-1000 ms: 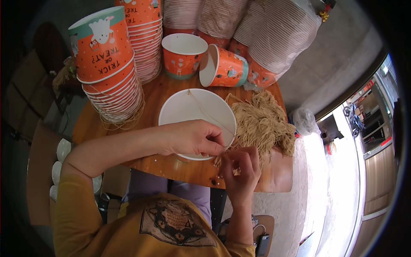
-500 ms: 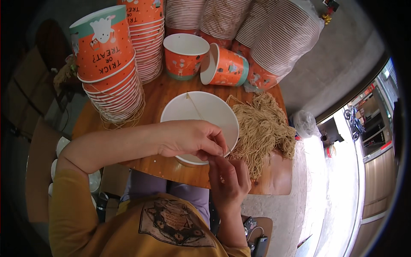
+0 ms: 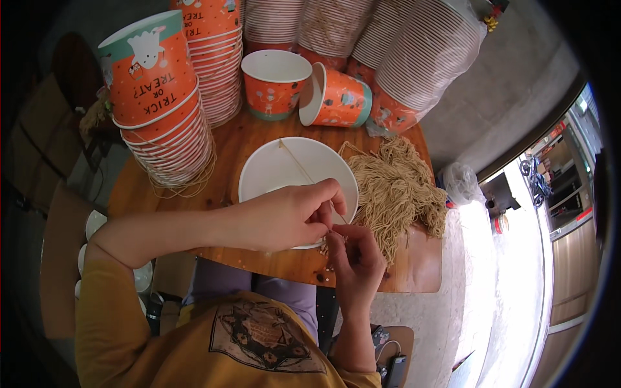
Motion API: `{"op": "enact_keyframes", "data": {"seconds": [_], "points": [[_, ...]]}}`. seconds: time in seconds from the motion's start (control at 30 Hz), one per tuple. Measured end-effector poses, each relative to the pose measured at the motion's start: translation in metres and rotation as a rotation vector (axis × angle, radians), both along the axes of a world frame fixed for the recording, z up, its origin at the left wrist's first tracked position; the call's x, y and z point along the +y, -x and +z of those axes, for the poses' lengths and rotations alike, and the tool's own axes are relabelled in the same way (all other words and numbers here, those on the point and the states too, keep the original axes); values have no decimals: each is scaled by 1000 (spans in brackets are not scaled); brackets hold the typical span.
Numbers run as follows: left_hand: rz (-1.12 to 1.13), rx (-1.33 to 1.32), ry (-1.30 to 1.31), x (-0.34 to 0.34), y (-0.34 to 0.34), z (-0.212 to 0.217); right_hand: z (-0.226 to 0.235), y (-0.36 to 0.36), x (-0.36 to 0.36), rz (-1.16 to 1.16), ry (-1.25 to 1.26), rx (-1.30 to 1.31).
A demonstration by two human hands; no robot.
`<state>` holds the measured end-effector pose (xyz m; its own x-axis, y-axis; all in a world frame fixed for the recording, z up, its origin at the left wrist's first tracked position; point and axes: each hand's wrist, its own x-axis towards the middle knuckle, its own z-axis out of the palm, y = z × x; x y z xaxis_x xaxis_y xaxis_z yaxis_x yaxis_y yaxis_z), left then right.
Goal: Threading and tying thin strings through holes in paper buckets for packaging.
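A white-lined paper bucket (image 3: 262,174) stands mouth up in front of me, its near side behind my left arm. From a spot near its far wall a thin beige cord (image 3: 295,161) slants across the opening to my hands. My left hand (image 3: 301,210) reaches over the near rim, fingers closed on the cord. Just below and to the right, my right hand (image 3: 356,258) pinches the same cord near its end, the fingertips of both hands almost meeting. Hands hide the very end of the cord. Right of the bucket lies a heap of loose beige cords (image 3: 398,191).
Nested orange buckets (image 3: 155,97) stand upside down at left, cords hanging around their rims. Behind are an upright orange bucket (image 3: 275,87), one on its side (image 3: 339,97) and plastic-wrapped stacks (image 3: 430,58). The wooden table (image 3: 223,145) has a rounded near edge.
My left hand has turned, its fingers now lifted higher over the cord. My right hand has shifted slightly right and down; more cord shows between the hands.
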<state>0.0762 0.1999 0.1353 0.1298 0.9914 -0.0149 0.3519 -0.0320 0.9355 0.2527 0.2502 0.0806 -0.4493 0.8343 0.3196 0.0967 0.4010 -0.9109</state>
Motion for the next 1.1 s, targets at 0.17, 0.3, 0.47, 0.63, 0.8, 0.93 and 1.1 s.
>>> {"op": "enact_keyframes", "data": {"seconds": [0.17, 0.3, 0.47, 0.63, 0.8, 0.93, 1.1], "points": [[-17, 17, -31, -1, 1, 0, 2, 1, 0, -20, -45, -22], [-66, 105, -58, 0, 7, -6, 4, 4, -2, -26, -36, -31], [-68, 145, 72, 3, 8, 0, 5, 5, -3, -73, -187, -83], [-12, 201, -21, 1, 4, -3, 6, 5, -4, -95, -305, -134], [63, 203, 112, -4, -2, 5, 5, 6, -4, -110, -361, -135], [30, 63, 114, -1, 5, -3, 4, 6, -4, -110, -382, -132], [-15, -92, 211, 4, 9, -6, 3, 6, -4, -110, -383, -137]]}}
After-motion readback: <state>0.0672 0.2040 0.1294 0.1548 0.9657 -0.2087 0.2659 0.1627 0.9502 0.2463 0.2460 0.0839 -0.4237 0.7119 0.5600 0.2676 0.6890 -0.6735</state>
